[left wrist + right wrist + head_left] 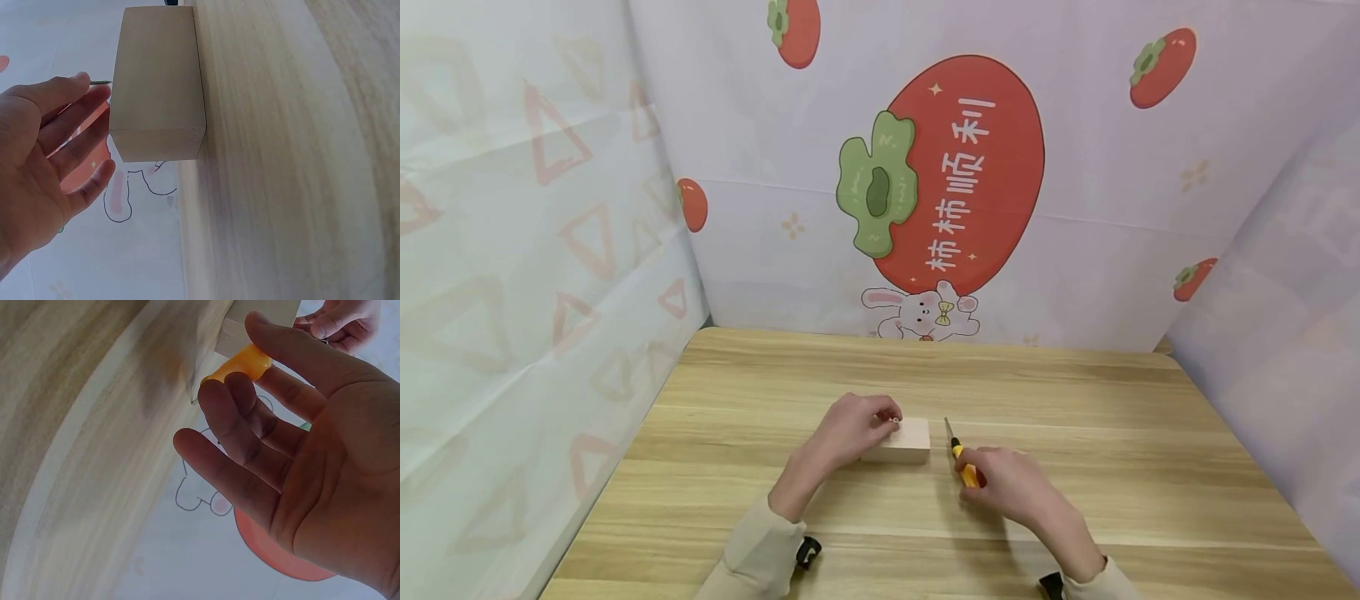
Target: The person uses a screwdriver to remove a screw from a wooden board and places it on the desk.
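My left hand [853,427] pinches a small screw [100,82] between thumb and index finger. The screw's threaded shaft points at the top face of a pale rectangular wooden block [913,435], its tip right at the surface in the left wrist view. Its head is mostly hidden by the fingers. To the right of the block, my right hand [1013,485] holds a screwdriver [967,472] by its yellow and black handle, with the thin metal shaft pointing away toward the back. In the right wrist view, fingers and thumb meet around the yellow handle [247,364].
The block lies on a wood-grain table [1112,467]. Behind it rises a backdrop sheet [760,267] printed with persimmons and a rabbit, and a white patterned sheet [497,250] hangs along the left side. Dark straps sit at both sleeve cuffs.
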Motion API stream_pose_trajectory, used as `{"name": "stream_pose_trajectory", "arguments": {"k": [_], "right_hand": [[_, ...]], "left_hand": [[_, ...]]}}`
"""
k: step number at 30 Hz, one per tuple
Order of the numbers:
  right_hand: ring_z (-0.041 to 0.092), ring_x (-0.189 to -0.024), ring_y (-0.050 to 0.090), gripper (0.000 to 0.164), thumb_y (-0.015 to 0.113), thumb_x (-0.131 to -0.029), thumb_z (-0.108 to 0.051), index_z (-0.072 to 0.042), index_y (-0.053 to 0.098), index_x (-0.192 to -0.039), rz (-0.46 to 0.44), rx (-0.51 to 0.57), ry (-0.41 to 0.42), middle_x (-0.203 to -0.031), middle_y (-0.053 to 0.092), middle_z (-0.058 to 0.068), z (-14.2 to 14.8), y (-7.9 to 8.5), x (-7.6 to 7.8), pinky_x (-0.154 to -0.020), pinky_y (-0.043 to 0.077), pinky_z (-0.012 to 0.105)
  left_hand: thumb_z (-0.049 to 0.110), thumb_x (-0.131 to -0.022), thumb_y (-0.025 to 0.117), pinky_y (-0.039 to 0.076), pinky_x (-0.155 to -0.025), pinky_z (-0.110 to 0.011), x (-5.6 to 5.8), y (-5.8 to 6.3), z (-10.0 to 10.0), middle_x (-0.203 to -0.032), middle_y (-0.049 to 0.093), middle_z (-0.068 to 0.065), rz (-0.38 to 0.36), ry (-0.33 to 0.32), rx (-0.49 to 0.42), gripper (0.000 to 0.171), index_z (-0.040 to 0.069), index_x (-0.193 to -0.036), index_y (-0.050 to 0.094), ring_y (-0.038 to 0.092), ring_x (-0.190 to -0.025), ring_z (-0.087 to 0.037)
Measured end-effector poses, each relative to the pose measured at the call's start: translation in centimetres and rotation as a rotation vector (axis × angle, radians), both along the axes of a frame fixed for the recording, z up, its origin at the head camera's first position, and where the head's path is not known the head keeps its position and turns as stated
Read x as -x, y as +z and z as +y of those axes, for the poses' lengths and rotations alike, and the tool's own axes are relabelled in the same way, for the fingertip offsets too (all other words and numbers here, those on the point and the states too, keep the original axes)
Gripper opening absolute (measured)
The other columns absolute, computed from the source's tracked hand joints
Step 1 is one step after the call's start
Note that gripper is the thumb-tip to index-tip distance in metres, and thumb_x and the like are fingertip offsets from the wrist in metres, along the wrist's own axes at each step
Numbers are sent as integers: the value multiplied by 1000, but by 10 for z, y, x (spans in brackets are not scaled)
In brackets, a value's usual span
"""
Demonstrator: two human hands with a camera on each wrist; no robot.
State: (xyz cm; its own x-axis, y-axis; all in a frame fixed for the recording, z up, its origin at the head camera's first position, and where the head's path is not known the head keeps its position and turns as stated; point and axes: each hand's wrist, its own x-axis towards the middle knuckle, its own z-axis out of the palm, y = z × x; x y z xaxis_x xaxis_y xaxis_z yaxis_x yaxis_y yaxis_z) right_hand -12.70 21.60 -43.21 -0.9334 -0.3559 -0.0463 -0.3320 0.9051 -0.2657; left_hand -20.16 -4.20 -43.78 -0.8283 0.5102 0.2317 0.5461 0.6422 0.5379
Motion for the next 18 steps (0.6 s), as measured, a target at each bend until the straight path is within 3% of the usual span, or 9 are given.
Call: {"name": "stream_pose_trajectory", "arguments": {"k": [8, 18], "right_hand": [[5, -59, 42, 25, 82, -76, -28, -23, 70, -97, 0, -5, 17, -65, 48, -14, -1, -4, 0, -54, 33, 25], [7, -59, 43, 25, 83, -77, -29, -23, 70, -98, -39, 6, 15, -65, 49, -12, -1, -5, 0, -54, 33, 24]], "left_hand": [[26, -93, 70, 53, -79, -28, -2, 1, -1, -89, 74, 11, 4, 3, -2, 10, 21, -101, 73, 65, -78, 0], [15, -90, 71, 52, -71, -24, -1, 0, -2, -86, 74, 10, 55, -14, -57, 15, 19, -104, 74, 67, -73, -1]]}}
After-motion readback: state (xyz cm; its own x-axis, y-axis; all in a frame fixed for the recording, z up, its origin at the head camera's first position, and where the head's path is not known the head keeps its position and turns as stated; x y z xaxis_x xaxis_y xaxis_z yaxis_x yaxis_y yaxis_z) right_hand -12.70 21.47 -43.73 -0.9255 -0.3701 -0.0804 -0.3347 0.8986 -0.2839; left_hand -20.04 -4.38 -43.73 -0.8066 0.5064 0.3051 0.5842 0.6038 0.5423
